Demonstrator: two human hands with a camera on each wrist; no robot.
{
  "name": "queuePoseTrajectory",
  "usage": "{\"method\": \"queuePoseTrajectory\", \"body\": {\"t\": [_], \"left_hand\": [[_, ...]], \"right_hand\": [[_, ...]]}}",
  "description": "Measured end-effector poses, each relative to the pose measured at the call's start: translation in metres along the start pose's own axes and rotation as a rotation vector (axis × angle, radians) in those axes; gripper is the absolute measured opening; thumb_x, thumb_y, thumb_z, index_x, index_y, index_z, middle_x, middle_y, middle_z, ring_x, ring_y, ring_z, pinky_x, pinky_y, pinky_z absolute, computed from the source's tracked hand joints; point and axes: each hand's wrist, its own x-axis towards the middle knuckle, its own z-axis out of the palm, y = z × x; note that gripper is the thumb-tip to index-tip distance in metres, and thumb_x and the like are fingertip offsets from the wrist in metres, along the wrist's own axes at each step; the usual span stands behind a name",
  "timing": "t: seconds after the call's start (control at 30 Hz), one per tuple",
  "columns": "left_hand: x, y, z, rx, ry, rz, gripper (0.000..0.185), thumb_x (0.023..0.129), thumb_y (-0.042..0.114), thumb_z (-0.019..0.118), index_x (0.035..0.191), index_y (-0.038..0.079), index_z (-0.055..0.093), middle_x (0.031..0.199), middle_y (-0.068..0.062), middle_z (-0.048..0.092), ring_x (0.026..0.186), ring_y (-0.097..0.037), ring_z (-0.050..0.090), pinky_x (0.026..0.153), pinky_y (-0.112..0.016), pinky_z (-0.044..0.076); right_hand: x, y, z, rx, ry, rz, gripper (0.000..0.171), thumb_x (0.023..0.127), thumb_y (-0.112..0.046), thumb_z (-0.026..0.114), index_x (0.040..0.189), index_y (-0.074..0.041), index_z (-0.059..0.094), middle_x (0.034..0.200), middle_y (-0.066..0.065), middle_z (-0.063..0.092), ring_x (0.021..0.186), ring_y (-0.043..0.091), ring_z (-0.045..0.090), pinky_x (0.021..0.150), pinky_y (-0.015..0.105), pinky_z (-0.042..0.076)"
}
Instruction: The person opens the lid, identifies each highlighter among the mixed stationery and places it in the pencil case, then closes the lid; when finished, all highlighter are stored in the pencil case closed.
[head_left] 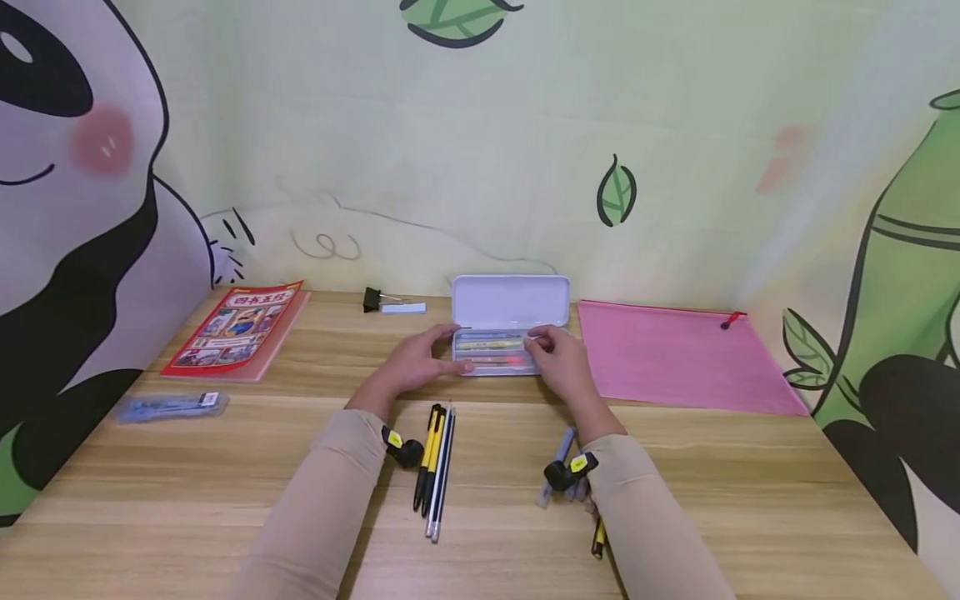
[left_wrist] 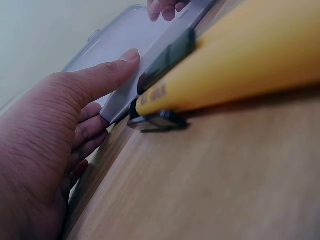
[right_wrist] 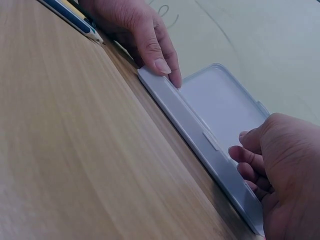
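Observation:
A pale plastic pencil case (head_left: 510, 302) stands on the table near the wall, its lid raised at the back. Inside lie a yellowish pen (head_left: 489, 343) and a reddish pen-like item (head_left: 495, 362). My left hand (head_left: 411, 362) grips the case's left end, the thumb on its front corner and the fingers round the side. Over the right end is my right hand (head_left: 564, 367); its fingers curl loosely above the tray, and the right wrist view shows a small gap between thumb (right_wrist: 250, 140) and forefinger, with nothing visible between them.
Two yellow-and-black pens (head_left: 430, 458) and two dark striped pencils (head_left: 444, 475) lie between the forearms. Grey-blue sticks (head_left: 557, 467) and a yellow-black pen (head_left: 598, 539) lie by the right sleeve. Around are a booklet (head_left: 240, 329), blue packet (head_left: 171, 406), binder clip (head_left: 372, 300), and pink pouch (head_left: 682, 358).

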Motion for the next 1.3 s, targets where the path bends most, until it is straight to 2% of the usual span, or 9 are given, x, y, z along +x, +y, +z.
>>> {"method": "queuePoseTrajectory", "body": {"t": [0.63,0.7,0.8,0.9,1.03,1.1,1.17,1.23,1.3], "left_hand": [[0.001,-0.004,0.001,-0.006,0.005,-0.015,0.094,0.076,0.068,0.075,0.152,0.024,0.044,0.155,-0.005,0.044,0.143,-0.032,0.037,0.118,-0.054,0.027],[0.001,-0.004,0.001,-0.009,0.011,-0.007,0.093,0.076,0.067,0.076,0.152,0.023,0.044,0.155,-0.006,0.045,0.143,-0.033,0.038,0.118,-0.054,0.027],[0.001,-0.005,0.003,-0.006,0.014,0.001,0.094,0.076,0.068,0.075,0.152,0.024,0.044,0.154,-0.006,0.045,0.142,-0.033,0.039,0.117,-0.055,0.028],[0.002,-0.007,0.007,-0.02,0.007,-0.008,0.095,0.074,0.069,0.076,0.153,0.026,0.043,0.153,-0.004,0.047,0.141,-0.033,0.039,0.117,-0.055,0.028],[0.002,-0.007,0.01,-0.034,0.014,-0.01,0.095,0.074,0.068,0.077,0.153,0.027,0.043,0.152,-0.004,0.048,0.141,-0.032,0.04,0.117,-0.055,0.028],[0.003,-0.006,0.009,-0.029,0.02,0.004,0.094,0.076,0.067,0.076,0.153,0.025,0.043,0.153,-0.005,0.047,0.141,-0.032,0.04,0.117,-0.055,0.028],[0.003,-0.005,0.008,-0.022,0.017,0.013,0.094,0.076,0.067,0.076,0.153,0.024,0.042,0.154,-0.007,0.046,0.142,-0.033,0.039,0.117,-0.055,0.028],[0.003,-0.004,0.005,-0.012,0.013,0.012,0.094,0.076,0.067,0.075,0.153,0.024,0.042,0.154,-0.007,0.045,0.143,-0.034,0.038,0.117,-0.055,0.028],[0.002,-0.003,0.003,-0.002,0.006,0.011,0.095,0.077,0.068,0.075,0.153,0.024,0.042,0.155,-0.007,0.045,0.143,-0.033,0.038,0.118,-0.054,0.027]], "right_hand": [[-0.002,-0.007,0.0,0.018,0.002,0.027,0.021,0.098,-0.021,0.063,0.112,-0.007,0.07,0.101,0.01,0.07,0.093,0.025,0.061,0.083,0.037,0.049],[-0.003,-0.011,-0.003,0.033,0.023,-0.011,0.02,0.098,-0.019,0.063,0.111,-0.006,0.07,0.099,0.009,0.071,0.093,0.023,0.062,0.081,0.036,0.049],[-0.006,-0.026,-0.014,0.064,0.036,-0.141,0.018,0.098,-0.016,0.062,0.111,-0.005,0.069,0.095,0.008,0.072,0.09,0.022,0.065,0.08,0.034,0.051],[-0.015,-0.048,-0.033,0.096,-0.045,-0.286,0.017,0.1,-0.015,0.061,0.112,-0.006,0.069,0.095,0.006,0.074,0.09,0.02,0.068,0.082,0.036,0.054],[-0.031,-0.062,-0.062,0.089,-0.27,-0.412,0.015,0.101,-0.016,0.062,0.111,-0.01,0.07,0.098,0.003,0.074,0.09,0.017,0.067,0.082,0.039,0.056],[-0.039,-0.054,-0.074,0.046,-0.375,-0.451,0.014,0.1,-0.016,0.063,0.11,-0.011,0.072,0.099,0.002,0.074,0.09,0.015,0.067,0.081,0.039,0.057],[-0.046,-0.035,-0.084,-0.009,-0.451,-0.471,0.015,0.1,-0.017,0.063,0.11,-0.011,0.073,0.101,0.001,0.073,0.091,0.014,0.066,0.081,0.039,0.057],[-0.053,-0.012,-0.093,-0.045,-0.505,-0.457,0.015,0.1,-0.016,0.063,0.111,-0.012,0.074,0.104,0.0,0.073,0.095,0.014,0.065,0.084,0.039,0.056],[-0.058,0.009,-0.1,-0.03,-0.557,-0.414,0.018,0.099,-0.012,0.063,0.114,-0.012,0.072,0.109,0.0,0.072,0.1,0.017,0.064,0.088,0.039,0.055]]}}
